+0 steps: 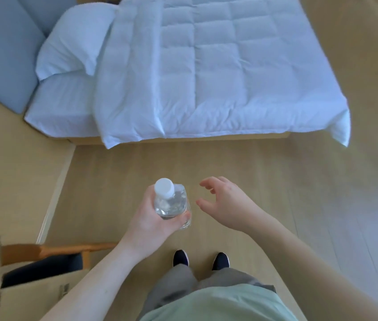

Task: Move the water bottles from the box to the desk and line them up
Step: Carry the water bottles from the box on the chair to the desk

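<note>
From the head camera, the left hand (153,218) grips a clear water bottle (171,203) around its body, fingers curled under and round it; the bottle stands roughly upright in the air above the wooden floor (114,177), white cap (164,187) uppermost, with clear water visible inside. The right hand (223,200) hovers just beside it, apart from the bottle, fingers loosely spread and grasping nothing. At the lower left a cardboard box (33,297) sits with its flaps open; its inside is cut off, so its contents cannot be told. Behind it is a wooden chair (67,249). A bed (206,72) with a white duvet fills the far side.
</note>
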Action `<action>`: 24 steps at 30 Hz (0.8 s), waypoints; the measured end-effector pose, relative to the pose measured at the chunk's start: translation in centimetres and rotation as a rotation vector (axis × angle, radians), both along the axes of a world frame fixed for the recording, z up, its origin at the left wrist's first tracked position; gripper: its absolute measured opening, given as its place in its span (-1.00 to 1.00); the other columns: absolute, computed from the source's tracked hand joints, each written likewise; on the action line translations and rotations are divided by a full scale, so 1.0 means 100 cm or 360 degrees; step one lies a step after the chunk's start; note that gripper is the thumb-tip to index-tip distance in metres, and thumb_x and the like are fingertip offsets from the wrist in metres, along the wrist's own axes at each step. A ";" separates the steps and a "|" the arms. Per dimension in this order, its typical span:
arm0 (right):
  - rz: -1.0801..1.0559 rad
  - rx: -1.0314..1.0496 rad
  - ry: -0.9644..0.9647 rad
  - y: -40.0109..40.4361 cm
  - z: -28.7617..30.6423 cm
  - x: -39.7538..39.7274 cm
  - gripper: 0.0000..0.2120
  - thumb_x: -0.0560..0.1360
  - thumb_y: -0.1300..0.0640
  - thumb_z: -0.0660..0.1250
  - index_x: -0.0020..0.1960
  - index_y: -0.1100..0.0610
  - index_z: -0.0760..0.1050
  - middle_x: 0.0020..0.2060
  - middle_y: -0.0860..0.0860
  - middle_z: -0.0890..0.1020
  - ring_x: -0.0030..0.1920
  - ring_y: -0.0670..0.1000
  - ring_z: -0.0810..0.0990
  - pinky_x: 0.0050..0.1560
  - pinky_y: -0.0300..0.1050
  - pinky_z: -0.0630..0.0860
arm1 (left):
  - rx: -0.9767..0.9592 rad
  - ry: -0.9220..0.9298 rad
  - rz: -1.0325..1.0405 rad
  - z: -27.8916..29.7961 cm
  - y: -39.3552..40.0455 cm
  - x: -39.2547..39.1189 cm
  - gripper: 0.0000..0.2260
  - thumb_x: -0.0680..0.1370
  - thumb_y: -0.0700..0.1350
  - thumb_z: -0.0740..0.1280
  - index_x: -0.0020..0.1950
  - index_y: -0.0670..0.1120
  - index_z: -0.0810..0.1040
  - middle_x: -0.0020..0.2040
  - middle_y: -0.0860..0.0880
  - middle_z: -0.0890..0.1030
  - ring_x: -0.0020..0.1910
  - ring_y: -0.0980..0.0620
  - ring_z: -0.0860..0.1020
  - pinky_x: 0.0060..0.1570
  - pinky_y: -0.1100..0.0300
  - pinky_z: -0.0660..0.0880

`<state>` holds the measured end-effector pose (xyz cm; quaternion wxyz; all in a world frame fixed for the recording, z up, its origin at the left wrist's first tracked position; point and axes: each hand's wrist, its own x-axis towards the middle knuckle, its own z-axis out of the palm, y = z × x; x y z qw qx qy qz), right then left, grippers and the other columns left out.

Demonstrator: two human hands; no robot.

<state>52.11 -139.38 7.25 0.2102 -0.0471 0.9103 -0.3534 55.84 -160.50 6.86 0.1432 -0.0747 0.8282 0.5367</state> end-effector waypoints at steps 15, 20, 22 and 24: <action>-0.0849 0.0129 -0.0170 0.154 -0.026 -0.058 -0.53 0.53 -0.07 0.31 0.41 -0.03 0.37 0.20 -0.07 0.46 0.16 -0.07 0.49 0.12 -0.20 0.40 | -0.0032 -0.0070 -0.0797 -0.048 0.161 -0.163 -0.43 0.29 0.13 0.61 0.17 0.35 0.37 0.08 0.30 0.59 0.04 0.26 0.60 -0.01 0.26 0.47; -0.1141 0.0142 -0.0158 0.196 -0.019 -0.078 -0.53 0.53 -0.07 0.31 0.41 -0.03 0.37 0.23 -0.08 0.47 0.19 -0.08 0.48 0.14 -0.23 0.36 | 0.0004 -0.0057 -0.1081 -0.052 0.215 -0.217 -0.46 0.31 0.07 0.60 0.15 0.34 0.40 0.08 0.27 0.61 0.04 0.25 0.61 -0.04 0.29 0.48; -0.1266 0.0137 -0.0125 0.210 -0.019 -0.081 -0.53 0.52 -0.06 0.32 0.41 -0.02 0.38 0.25 -0.07 0.47 0.22 -0.07 0.47 0.18 -0.22 0.37 | -0.0004 -0.0058 -0.1192 -0.054 0.239 -0.235 -0.46 0.32 0.05 0.60 0.17 0.30 0.41 0.06 0.27 0.60 0.03 0.24 0.60 -0.04 0.30 0.49; -0.1386 0.0123 -0.0107 0.223 -0.018 -0.082 -0.53 0.52 -0.06 0.32 0.40 -0.02 0.38 0.25 -0.07 0.47 0.21 -0.08 0.48 0.19 -0.22 0.37 | -0.0015 -0.0057 -0.1288 -0.052 0.265 -0.248 -0.46 0.33 0.03 0.61 0.17 0.28 0.40 0.05 0.29 0.60 0.02 0.25 0.60 -0.07 0.35 0.47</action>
